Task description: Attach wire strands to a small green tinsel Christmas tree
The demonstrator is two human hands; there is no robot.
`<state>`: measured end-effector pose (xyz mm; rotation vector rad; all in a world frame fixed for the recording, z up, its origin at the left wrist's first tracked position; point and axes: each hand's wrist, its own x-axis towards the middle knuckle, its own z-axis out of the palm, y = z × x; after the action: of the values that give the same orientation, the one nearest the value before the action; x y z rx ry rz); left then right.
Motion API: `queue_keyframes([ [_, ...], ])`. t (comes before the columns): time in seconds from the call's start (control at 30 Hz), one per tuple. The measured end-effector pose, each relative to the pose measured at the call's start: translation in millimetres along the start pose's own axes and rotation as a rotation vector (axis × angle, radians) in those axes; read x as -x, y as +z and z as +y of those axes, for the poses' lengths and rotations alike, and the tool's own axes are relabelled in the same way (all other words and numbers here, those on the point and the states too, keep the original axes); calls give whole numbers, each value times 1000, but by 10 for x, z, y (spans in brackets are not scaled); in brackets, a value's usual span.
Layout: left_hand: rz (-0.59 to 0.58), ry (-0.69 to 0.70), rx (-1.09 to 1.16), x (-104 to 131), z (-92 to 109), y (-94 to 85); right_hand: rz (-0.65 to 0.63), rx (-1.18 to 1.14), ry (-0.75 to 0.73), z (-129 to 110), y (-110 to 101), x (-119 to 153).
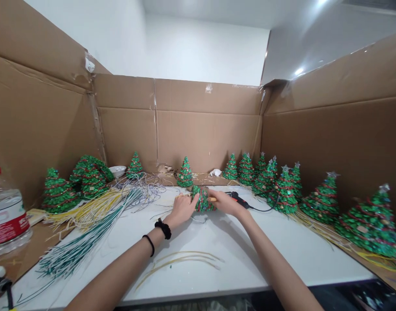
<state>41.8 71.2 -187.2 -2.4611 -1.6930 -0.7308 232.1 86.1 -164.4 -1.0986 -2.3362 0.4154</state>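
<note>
A small green tinsel tree point(202, 199) lies tilted over the white table point(217, 255), between my two hands. My left hand point(184, 208) is closed on its left side. At its right side, my right hand point(224, 202) is closed around a thin orange-brown stick-like thing that points at the tree. Just behind my right hand is a black and red tool point(237, 200) with a black cord; whether my fingers touch it is unclear.
Green and white wires point(97, 235) and yellow wires point(87, 207) cover the left side. Finished-looking trees point(284, 190) line the right edge. A bottle point(6, 216) stands far left, a white bowl point(117, 170) back left. Cardboard walls point(207, 134) enclose the table.
</note>
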Motion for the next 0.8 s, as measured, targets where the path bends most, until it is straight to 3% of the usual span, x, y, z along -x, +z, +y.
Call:
queue_keyframes([
  [0.13,-32,-64,28,2,-28,-59,-39,-86,31,57,-151,75],
  [0.23,-119,-140,216,-28,-169,-111,-12,-169,62,150,-288,194],
  [0.3,-196,-122,361,-42,-291,-135,16,-183,45,212,-306,262],
  [0.53,-219,-59,426,2,-463,-148,193,-100,-16,192,-4,277],
  [0.8,-204,-171,330,-14,-667,-198,331,151,8,-24,297,229],
])
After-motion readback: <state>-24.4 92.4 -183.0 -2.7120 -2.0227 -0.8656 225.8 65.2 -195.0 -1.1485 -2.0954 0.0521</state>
